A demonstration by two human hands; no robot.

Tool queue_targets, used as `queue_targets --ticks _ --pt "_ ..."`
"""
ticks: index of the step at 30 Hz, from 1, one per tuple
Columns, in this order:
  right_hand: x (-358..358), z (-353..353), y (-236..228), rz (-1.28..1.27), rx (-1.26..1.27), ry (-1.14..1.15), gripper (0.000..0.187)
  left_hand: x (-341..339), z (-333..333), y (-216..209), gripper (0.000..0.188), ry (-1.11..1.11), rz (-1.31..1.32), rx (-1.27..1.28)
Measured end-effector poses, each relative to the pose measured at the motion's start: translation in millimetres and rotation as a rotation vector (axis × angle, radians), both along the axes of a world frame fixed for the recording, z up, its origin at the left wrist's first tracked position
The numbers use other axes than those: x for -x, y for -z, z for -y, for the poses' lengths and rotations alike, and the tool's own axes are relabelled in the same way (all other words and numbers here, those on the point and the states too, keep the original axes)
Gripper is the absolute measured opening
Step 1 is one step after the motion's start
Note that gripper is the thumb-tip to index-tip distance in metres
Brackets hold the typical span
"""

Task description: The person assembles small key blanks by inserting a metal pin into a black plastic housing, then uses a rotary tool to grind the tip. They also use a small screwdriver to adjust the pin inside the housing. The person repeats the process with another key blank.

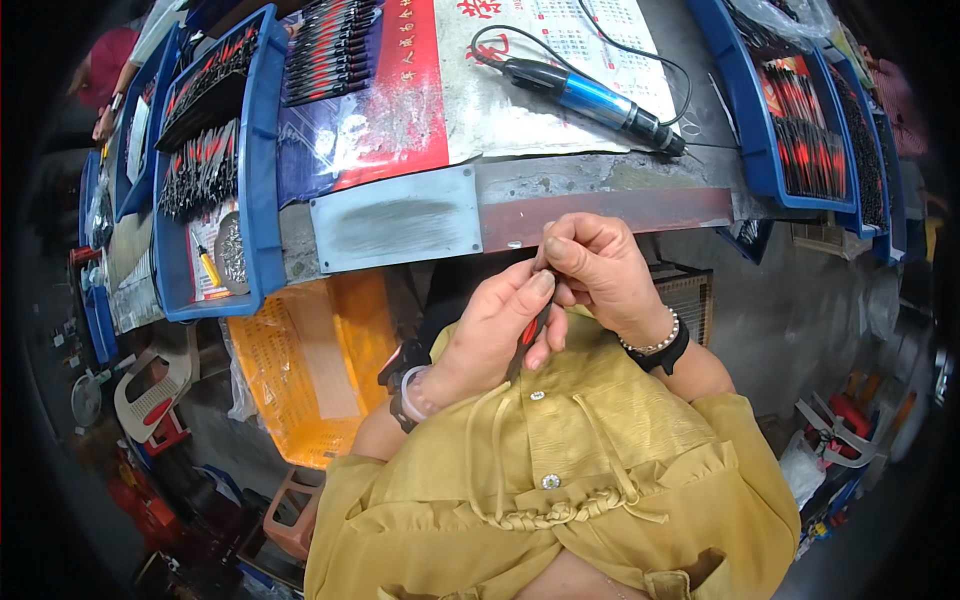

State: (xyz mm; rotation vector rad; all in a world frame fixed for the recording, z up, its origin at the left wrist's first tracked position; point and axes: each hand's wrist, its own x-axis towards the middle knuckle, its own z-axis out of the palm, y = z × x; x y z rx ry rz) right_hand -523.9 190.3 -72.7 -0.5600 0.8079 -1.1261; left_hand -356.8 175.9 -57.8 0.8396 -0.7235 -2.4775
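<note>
Worktop (545, 180) and blue bins spread across the far side of a cluttered workshop, with the person's hands meeting just short of the near edge. Between them, in front of the yellow shirt, is a slim dark piece with a red mark (530, 331). The left hand (490, 322) has its fingers curled around this piece, probably to steady it, while the fingers of the right hand (610, 278) are pinched narrow at its upper end, as fine control would need; whether they hold a separate small part, I cannot tell. A blue electric screwdriver (590, 98) lies across the printed sheet, perhaps left there for easy reach. Similar black-and-red pieces (328, 55) lie in a neat row, likely so they are simple to pick up. On the left, a blue bin (265, 150) holds more of them in stacks, plus small silver parts (231, 252) and a yellow-handled tool (209, 268) in its nearest section. The right blue bin (752, 150) carries dark, red-marked pieces packed closely on edge
</note>
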Motion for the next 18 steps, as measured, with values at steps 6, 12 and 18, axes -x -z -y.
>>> queue_targets --ticks 6,12,18 --pt "-20 -4 -10 -0.056 0.16 0.09 0.017 -11 -8 -5 0.034 -0.093 0.058 0.226" --pt "-22 9 -20 -0.015 0.146 -0.002 0.018 -13 -3 -9 0.039 -0.099 0.084 0.249" --pt "-26 19 -18 -0.007 0.1 0.05 0.017 -27 15 -9 0.043 -0.088 -0.154 -0.2"
